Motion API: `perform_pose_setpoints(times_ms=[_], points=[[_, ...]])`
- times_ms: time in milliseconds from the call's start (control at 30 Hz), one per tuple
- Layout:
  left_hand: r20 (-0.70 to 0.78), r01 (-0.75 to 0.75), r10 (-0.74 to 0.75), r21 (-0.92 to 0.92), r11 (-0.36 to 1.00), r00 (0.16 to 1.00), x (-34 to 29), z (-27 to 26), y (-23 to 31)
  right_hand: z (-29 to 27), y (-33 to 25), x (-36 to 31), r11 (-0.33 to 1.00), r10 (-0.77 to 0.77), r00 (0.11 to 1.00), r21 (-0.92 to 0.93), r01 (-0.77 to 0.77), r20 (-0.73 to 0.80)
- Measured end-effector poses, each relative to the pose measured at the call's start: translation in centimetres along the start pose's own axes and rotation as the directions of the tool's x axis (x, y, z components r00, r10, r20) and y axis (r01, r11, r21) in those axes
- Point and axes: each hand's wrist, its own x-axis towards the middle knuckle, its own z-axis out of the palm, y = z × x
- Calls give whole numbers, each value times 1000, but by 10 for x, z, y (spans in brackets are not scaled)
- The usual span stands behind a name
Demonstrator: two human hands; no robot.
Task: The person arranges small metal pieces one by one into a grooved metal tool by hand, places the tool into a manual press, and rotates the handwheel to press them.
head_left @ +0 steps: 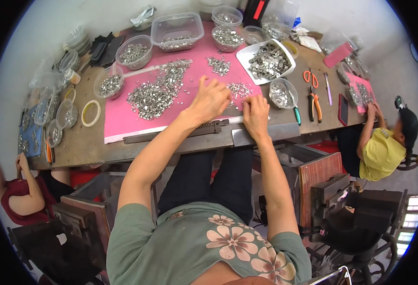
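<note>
My left hand [212, 99] is over the pink mat [119, 121], its fingers bent together and pointing right. Close by on the right, my right hand [256, 117] has its fingers curled down at the mat's front edge. What either hand pinches is too small or hidden to make out. Just beyond the fingers lies a loose scatter of small silver metal pieces [240, 89]. A large heap of the same pieces [149, 99] spreads to the left. In front of my hands, a dark metal bar [171, 133] runs along the table edge, with a flat metal plate [273, 133] beside it.
Clear plastic tubs [145, 59] and a white tray [289, 71] of metal pieces stand behind. On the right lie orange-handled pliers [317, 108], orange-handled scissors [310, 78] and a phone [343, 110]. A tape roll [91, 113] lies left. Other people [384, 149] sit at both ends.
</note>
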Motion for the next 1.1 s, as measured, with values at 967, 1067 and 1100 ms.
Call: perform_pose_setpoints(times_ms=[967,1067,1100], points=[[-133,212,-238,-183,960,962,-98,-40,38,-25,-43,-15,928,19,997,370,-45,76],[-128,208,-227,-144,967,965,-98,-34,39,-31,-29,-10,971,65,993,224,-85,96],[-132,231,-247,-123,965,960,-96,-34,41,-27,-22,-9,969,47,994,237,-69,95]])
